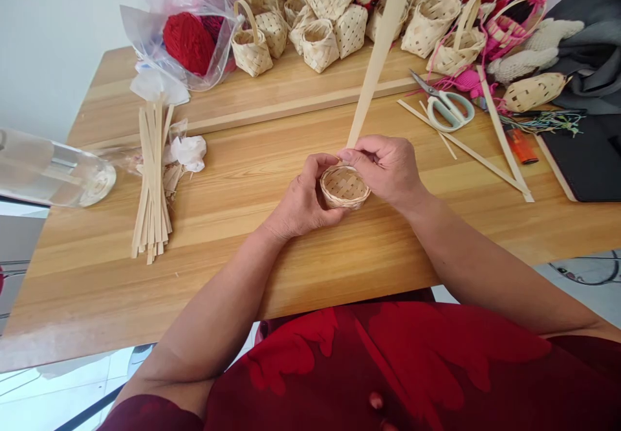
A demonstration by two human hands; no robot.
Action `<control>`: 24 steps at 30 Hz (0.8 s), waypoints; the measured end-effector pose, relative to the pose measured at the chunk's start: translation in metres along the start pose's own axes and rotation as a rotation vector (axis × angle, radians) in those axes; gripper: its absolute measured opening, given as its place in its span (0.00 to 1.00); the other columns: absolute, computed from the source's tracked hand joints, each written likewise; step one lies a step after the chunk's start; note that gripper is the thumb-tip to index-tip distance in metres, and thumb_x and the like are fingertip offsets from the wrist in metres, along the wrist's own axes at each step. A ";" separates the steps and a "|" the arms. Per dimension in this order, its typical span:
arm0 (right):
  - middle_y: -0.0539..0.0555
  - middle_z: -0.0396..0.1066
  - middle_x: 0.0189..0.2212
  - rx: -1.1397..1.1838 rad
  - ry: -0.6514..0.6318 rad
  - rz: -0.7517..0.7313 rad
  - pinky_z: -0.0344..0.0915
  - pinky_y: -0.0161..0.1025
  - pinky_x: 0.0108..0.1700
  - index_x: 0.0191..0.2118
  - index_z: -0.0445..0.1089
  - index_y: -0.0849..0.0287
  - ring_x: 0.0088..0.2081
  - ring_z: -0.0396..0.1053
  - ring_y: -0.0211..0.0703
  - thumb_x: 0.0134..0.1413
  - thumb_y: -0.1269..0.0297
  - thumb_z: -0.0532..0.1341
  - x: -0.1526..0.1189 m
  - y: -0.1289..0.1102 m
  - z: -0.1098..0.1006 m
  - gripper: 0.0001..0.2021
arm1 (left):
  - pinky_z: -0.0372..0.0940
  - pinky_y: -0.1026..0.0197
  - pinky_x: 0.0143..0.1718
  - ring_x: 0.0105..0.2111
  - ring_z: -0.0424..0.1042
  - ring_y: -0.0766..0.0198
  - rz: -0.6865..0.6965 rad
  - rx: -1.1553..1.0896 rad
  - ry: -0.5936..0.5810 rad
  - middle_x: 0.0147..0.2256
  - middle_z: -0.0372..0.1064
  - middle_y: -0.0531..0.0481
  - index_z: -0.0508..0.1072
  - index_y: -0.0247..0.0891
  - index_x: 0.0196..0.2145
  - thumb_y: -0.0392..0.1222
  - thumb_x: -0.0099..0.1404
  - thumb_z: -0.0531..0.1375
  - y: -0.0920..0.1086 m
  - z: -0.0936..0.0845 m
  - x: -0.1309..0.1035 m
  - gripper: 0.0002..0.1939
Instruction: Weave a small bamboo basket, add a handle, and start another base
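A small round woven basket (345, 188) sits between my hands over the table, its open top facing me. My left hand (306, 198) wraps round its left side, thumb along the near wall and fingers at the far rim. At the far right of the rim, my right hand (385, 169) pinches the low end of a long pale wood strip (378, 62), which rises up and away toward the back. Fingers hide the spot where strip and rim meet, so I cannot tell whether the strip is tucked in.
Scissors (449, 109) and loose strips (502, 136) lie to the right, near an orange lighter (524, 147). A strip bundle (154, 185) and a clear bottle (53, 169) are at left. Several finished baskets (320, 43) and red yarn (189, 43) line the back.
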State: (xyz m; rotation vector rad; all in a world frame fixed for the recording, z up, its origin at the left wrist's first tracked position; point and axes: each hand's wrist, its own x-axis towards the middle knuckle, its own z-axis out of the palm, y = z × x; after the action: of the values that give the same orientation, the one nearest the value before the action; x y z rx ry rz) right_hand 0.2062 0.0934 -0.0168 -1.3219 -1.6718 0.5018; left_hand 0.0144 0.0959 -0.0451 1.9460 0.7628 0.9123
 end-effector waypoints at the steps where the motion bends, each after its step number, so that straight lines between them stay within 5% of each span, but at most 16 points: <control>1: 0.47 0.61 0.19 0.001 -0.006 0.002 0.56 0.40 0.30 0.24 0.71 0.57 0.25 0.57 0.37 0.61 0.54 0.65 0.000 0.000 0.000 0.17 | 0.70 0.50 0.55 0.54 0.75 0.51 -0.005 -0.004 0.001 0.54 0.73 0.38 0.59 0.40 0.55 0.44 0.53 0.74 0.000 0.000 0.000 0.38; 24: 0.46 0.64 0.20 -0.058 -0.026 -0.016 0.55 0.39 0.29 0.25 0.67 0.56 0.24 0.58 0.37 0.56 0.61 0.65 0.003 0.004 -0.004 0.12 | 0.71 0.51 0.53 0.51 0.77 0.54 -0.048 -0.026 0.015 0.53 0.74 0.38 0.59 0.40 0.56 0.43 0.52 0.73 -0.003 0.002 -0.001 0.39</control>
State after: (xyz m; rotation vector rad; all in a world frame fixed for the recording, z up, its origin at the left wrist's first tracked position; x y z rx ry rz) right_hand 0.2114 0.0966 -0.0170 -1.3480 -1.7281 0.4665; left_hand 0.0149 0.0954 -0.0484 1.8924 0.7994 0.9042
